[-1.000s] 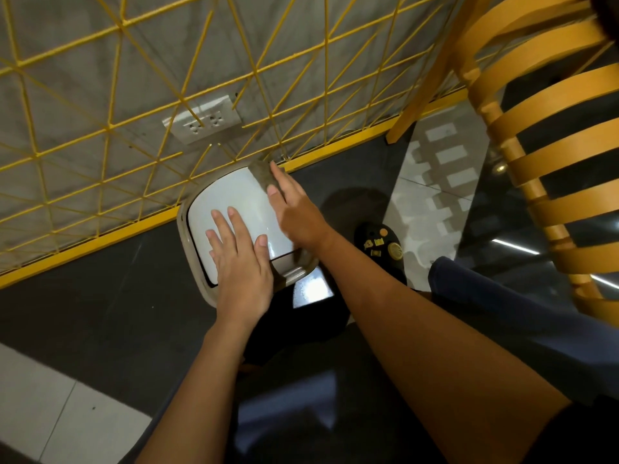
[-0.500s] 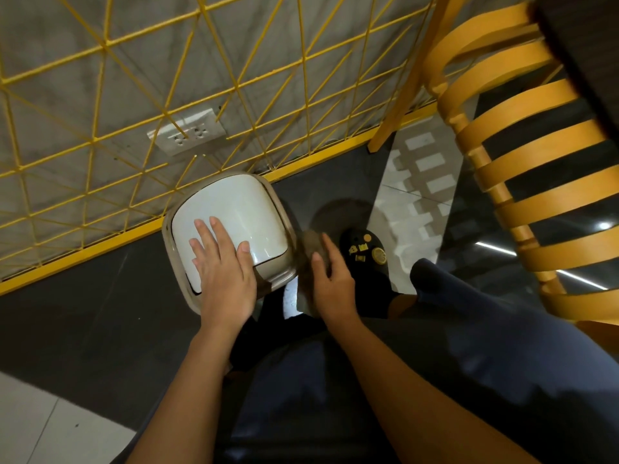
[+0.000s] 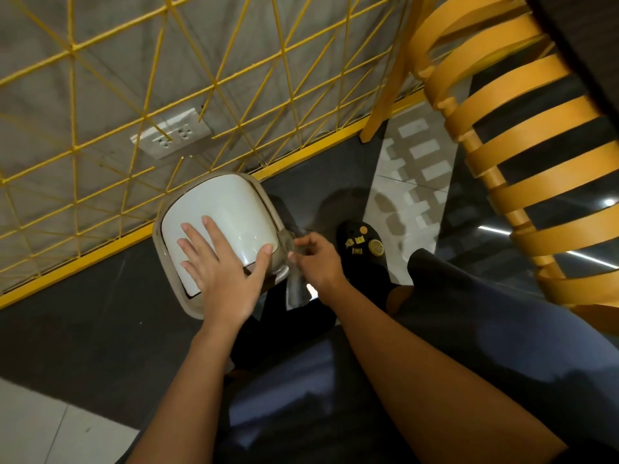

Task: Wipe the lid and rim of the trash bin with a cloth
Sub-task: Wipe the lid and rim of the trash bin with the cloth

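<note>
Dark glossy floor meets a yellow wire grid, where the small trash bin's white plastic lid and beige rim stand. The left hand lies flat on the lid, fingers spread wide. The right hand pinches a grey cloth beside the rim's right edge.

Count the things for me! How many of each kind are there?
Hands: 2 (left hand, right hand)
Bin: 1
Cloth: 1
Socket plate: 1
Shoe: 1
Chair: 1
Total: 7
</note>
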`<action>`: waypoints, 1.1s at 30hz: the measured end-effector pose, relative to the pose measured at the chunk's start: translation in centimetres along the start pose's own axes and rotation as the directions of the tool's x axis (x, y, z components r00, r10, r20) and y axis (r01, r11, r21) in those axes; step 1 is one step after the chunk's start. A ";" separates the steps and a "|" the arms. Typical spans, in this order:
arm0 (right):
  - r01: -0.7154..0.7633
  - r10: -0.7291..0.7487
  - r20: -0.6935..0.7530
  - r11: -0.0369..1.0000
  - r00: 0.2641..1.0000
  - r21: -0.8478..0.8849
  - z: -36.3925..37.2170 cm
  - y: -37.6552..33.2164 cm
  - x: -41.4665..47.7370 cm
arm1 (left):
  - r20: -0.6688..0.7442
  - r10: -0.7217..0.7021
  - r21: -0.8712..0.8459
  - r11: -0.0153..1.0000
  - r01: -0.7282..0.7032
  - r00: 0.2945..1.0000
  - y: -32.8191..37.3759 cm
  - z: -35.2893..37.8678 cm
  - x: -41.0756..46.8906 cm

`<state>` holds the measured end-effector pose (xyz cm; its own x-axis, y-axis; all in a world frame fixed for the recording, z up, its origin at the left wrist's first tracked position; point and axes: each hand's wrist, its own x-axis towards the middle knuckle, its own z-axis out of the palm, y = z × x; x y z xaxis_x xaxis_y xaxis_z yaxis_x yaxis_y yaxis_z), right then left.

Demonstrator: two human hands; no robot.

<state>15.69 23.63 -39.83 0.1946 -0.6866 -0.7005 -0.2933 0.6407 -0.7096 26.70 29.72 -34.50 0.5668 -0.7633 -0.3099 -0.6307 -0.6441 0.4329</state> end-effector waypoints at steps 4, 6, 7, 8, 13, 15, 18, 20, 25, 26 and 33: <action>0.069 -0.064 0.037 0.984 0.997 -0.165 -0.4 -1.8 1.1 | -0.004 0.011 0.014 1.000 -0.011 1.000 -0.1 0.2 0.2; 0.103 -0.089 0.070 0.965 0.994 -0.239 -0.4 -2.7 1.7 | -0.006 0.012 0.015 1.000 -0.012 1.000 -0.1 0.2 0.2; 0.114 -0.096 0.082 0.959 0.992 -0.260 -0.4 -3.1 2.0 | -0.006 0.013 0.015 1.000 -0.013 1.000 -0.1 0.2 0.3; 0.124 -0.103 0.090 0.954 0.991 -0.273 -0.4 -3.5 2.4 | -0.004 0.014 0.014 1.000 -0.013 1.000 -0.2 0.2 0.3; 0.135 -0.112 0.102 0.956 0.988 -0.259 -0.2 -4.7 3.3 | 0.000 0.018 0.004 1.000 -0.018 1.000 -0.1 0.2 0.3; 0.081 -0.064 0.092 0.979 0.994 -0.187 0.0 -4.0 3.1 | -0.005 0.008 0.007 1.000 -0.008 1.000 0.0 0.2 0.3; -0.017 0.026 0.096 0.995 0.995 -0.095 0.1 -2.2 1.9 | -0.017 -0.008 0.015 1.000 0.008 1.000 0.1 0.3 0.3; -0.048 0.051 0.076 0.998 0.996 -0.037 0.2 -0.9 1.0 | -0.020 -0.015 0.018 1.000 0.015 1.000 0.2 0.4 0.4; -0.091 0.108 -0.095 0.981 0.990 0.172 2.0 1.4 -1.7 | -0.025 -0.020 0.021 1.000 0.020 0.999 0.1 0.5 0.4; -0.107 0.135 -0.116 0.970 0.984 0.220 2.6 1.8 -2.2 | -0.024 -0.019 0.024 1.000 0.020 1.000 0.1 0.5 0.4; -0.159 0.223 -0.140 0.917 0.965 0.365 3.9 2.3 -3.4 | -0.019 0.004 0.038 0.999 -0.003 1.000 0.1 0.4 0.3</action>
<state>18.05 28.77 -39.35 -0.0091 -0.5679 -0.8231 0.0417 0.8222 -0.5677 26.65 29.38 -34.86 0.5742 -0.7648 -0.2923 -0.6523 -0.6431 0.4011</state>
